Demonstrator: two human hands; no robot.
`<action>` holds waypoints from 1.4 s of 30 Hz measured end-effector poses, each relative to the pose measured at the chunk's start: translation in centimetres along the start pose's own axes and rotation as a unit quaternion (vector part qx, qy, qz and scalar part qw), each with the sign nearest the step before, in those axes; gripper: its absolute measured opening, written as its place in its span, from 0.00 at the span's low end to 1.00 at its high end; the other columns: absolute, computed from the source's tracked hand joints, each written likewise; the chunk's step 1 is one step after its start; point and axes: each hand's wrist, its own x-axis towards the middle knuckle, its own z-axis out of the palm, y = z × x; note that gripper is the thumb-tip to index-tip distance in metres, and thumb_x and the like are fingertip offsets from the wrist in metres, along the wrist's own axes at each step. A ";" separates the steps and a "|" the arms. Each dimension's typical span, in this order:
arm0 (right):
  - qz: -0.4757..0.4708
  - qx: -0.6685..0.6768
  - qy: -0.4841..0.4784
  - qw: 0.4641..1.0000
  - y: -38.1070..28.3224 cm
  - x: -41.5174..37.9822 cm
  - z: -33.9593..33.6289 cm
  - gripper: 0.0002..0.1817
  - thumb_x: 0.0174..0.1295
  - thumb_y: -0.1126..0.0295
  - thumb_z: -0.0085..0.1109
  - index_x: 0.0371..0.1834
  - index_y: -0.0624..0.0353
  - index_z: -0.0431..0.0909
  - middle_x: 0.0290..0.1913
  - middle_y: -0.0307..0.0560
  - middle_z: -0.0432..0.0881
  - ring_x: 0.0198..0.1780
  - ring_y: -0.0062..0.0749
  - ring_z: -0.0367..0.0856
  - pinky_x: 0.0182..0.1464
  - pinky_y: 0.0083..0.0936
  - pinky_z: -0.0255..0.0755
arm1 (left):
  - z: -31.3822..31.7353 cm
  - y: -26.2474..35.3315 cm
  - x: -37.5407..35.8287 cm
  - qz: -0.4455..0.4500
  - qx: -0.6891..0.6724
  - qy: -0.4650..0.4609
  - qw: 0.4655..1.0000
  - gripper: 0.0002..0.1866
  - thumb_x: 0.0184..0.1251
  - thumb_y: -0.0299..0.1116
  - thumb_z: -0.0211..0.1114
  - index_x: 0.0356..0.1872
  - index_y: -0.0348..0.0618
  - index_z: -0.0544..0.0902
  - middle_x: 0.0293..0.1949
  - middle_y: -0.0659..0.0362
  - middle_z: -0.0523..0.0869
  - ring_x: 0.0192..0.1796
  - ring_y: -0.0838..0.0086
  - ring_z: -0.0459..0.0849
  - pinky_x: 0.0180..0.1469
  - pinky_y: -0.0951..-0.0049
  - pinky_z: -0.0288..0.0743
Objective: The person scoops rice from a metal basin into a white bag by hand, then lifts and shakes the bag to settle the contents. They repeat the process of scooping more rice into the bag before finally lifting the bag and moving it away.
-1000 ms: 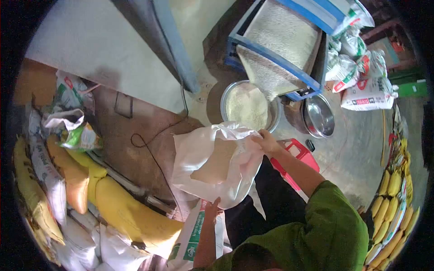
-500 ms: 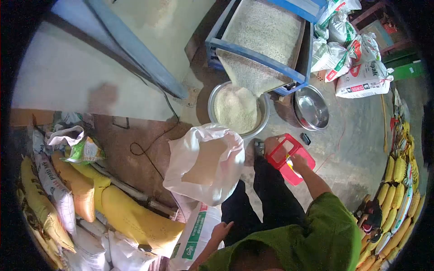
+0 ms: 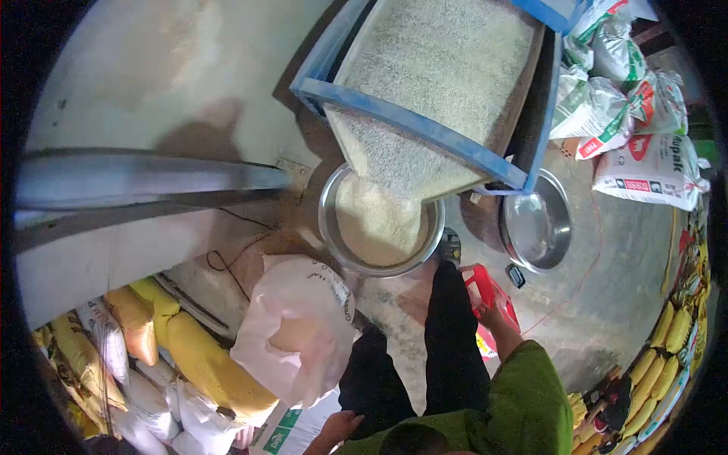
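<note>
My right hand [image 3: 491, 317] is closed on the upper part of a red plastic container [image 3: 494, 290] with openings, beside my leg. A yellow and white patch shows low on it. My left hand [image 3: 343, 425] hangs by my thigh with nothing visible in it, its fingers loosely apart. In front of the left hand stands a large white sack [image 3: 292, 303] with its mouth open and pale content inside. A metal basin [image 3: 327, 220] holds a heap of pale grain [image 3: 383, 224]. More grain slides into it from a blue-framed chute [image 3: 425, 117].
An empty metal basin [image 3: 557, 220] stands right of the chute, near a small black object [image 3: 516, 275]. White printed sacks [image 3: 644, 171] are piled behind. Yellow sacks [image 3: 201, 356] lie at left, more yellow sacks [image 3: 644, 371] at right. A blue-grey beam [image 3: 152, 178] juts in from the left.
My view has turned and shifted forward. The red container has gone from lying with its openings facing up to a more upright tilt in my right hand. The white sack's mouth looks narrower.
</note>
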 end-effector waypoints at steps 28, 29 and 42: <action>0.183 0.380 0.217 0.880 -4.9 15.0 -3.4 0.15 0.52 0.63 0.47 0.41 0.58 0.68 0.41 0.52 0.71 0.45 0.44 0.68 0.44 0.49 0.61 | 1.5 -1.6 9.6 0.064 0.039 0.224 0.972 0.16 0.50 0.44 0.58 0.20 0.40 0.73 0.24 0.54 0.76 0.31 0.61 0.76 0.30 0.67 0.70; 0.191 0.399 0.225 0.868 -6.3 12.1 -2.6 0.15 0.52 0.63 0.47 0.40 0.58 0.68 0.41 0.52 0.71 0.45 0.44 0.69 0.43 0.48 0.61 | 1.4 -1.2 9.0 0.042 0.095 0.215 0.971 0.19 0.49 0.49 0.59 0.19 0.40 0.73 0.23 0.54 0.77 0.29 0.62 0.76 0.29 0.67 0.70; 0.233 0.509 0.066 0.826 -17.7 -29.7 -24.8 0.19 0.53 0.56 0.47 0.18 0.63 0.66 0.22 0.56 0.72 0.27 0.46 0.71 0.29 0.38 0.62 | 4.2 -5.6 -1.4 0.086 0.106 -0.020 0.990 0.26 0.50 0.55 0.51 0.18 0.36 0.77 0.21 0.47 0.77 0.30 0.53 0.77 0.33 0.59 0.70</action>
